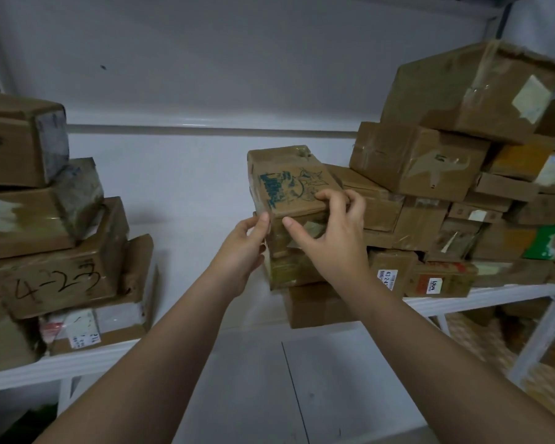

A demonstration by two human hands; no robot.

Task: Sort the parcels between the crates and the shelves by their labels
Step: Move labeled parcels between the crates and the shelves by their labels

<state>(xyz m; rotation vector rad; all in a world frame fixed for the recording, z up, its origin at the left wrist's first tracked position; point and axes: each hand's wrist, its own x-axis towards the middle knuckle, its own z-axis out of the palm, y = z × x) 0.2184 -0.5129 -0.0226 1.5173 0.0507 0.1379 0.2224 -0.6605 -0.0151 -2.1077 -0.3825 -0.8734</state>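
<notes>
White shelf point(494, 296): blue-printed parcel point(289, 184) in the grip of left hand point(244, 251) and right hand point(330, 232).

Dim, cool, even light is spread across the white wall point(205, 59), soft shadows are cast beside the parcels point(423, 155), and wide-angle bending with smeared blur is seen toward three and nine o'clock.

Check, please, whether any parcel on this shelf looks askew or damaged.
Yes: the big box topping the right pile sits tilted, its label torn. The bottom box under the printed parcel seems to overhang the shelf edge.
</notes>
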